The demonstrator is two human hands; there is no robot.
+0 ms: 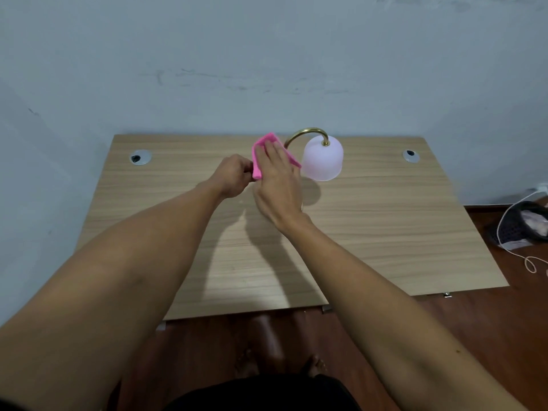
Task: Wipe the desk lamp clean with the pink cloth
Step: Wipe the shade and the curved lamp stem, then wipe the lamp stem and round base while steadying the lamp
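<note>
Left grommet (141, 157): silver cable hole, far left of the desk (385, 232), nothing near it.
Left hand (234, 175): fingers curled in, pinching the near left edge of the pink cloth (261, 149), just left of centre.
Pink cloth: held up off the desk between both hands, just left of the lamp's arm (its right corner looks like it brushes the shade, can't really tell).
Right hand (277, 180): fingers straight and flat, pressed against the cloth from the near side, not curled round anything.
Desk lamp (322, 158): far centre of the desk, curved brass arm (307, 132) with a pale frosted shade hanging from it, just right of the hands.
Right grommet (411, 156): far right of the desk.
Floor stuff: dark basket (522, 223) and a white cable (513, 250) on the wood floor, far right.
</note>
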